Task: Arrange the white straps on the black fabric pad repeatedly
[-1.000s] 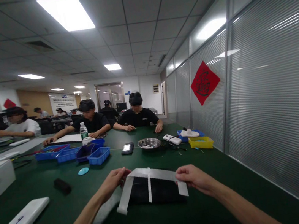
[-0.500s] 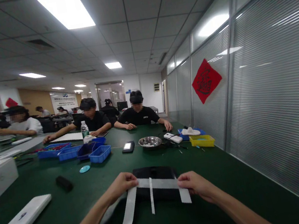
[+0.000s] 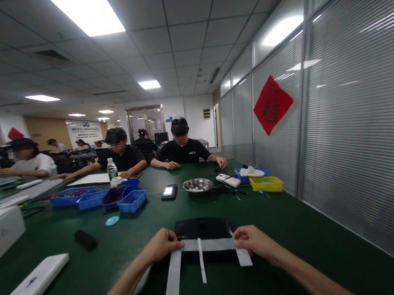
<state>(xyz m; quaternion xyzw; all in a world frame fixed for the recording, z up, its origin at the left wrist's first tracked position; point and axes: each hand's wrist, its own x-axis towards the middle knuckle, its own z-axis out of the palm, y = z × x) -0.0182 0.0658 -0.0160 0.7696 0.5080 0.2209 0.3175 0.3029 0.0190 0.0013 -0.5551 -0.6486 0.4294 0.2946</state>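
A white elastic strap (image 3: 211, 243) is stretched sideways between my hands, in front of a glossy black object (image 3: 203, 227) on the green table. My left hand (image 3: 165, 244) pinches the strap's left corner, from which a long ribbed end hangs down toward me. At the right corner my right hand (image 3: 252, 240) grips the strap, with a shorter end hanging below the fingers. A narrow white strip (image 3: 202, 261) hangs from the middle of the strap.
Blue bins (image 3: 132, 202), a metal bowl (image 3: 197, 185), a phone (image 3: 169, 192) and a yellow bin (image 3: 266, 184) stand farther back. A white device (image 3: 28, 291) and black block (image 3: 85, 239) lie left. People sit across the green table (image 3: 125, 262).
The strap's hanging left end has swung slightly to the right. My left hand has shifted slightly lower; both hands still hold the strap.
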